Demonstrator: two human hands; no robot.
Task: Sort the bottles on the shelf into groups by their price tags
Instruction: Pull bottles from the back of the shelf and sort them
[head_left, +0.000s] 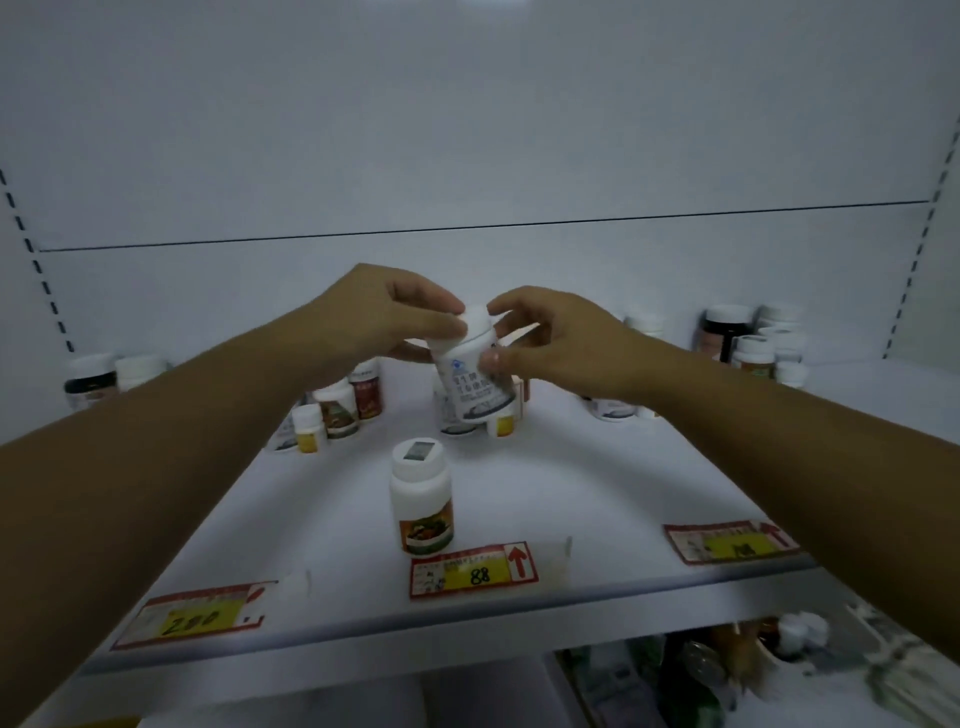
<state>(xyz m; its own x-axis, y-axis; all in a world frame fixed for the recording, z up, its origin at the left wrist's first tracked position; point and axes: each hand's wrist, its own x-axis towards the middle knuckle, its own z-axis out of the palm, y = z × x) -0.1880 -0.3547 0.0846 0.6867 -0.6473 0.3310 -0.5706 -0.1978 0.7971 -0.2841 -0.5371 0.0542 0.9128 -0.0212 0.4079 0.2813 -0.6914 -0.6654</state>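
Both hands hold a white bottle (475, 376) with a blue-grey label, tilted, above the middle of the white shelf (597, 493). My left hand (379, 312) pinches its white cap from the left. My right hand (561, 338) grips its upper side from the right. A white bottle with an orange and green label (422, 499) stands alone near the front, behind the "88" price tag (474, 570). Another tag reading "280" (195, 616) lies at the front left, and a third tag (730, 543), partly hidden by my right forearm, at the front right.
Several small bottles cluster mid-left (332, 410), under the held bottle (480, 421), at the back left (114, 376) and at the back right (753, 340). Another bottle (613, 408) sits under my right wrist. A lower shelf with goods (727, 670) shows at the bottom right.
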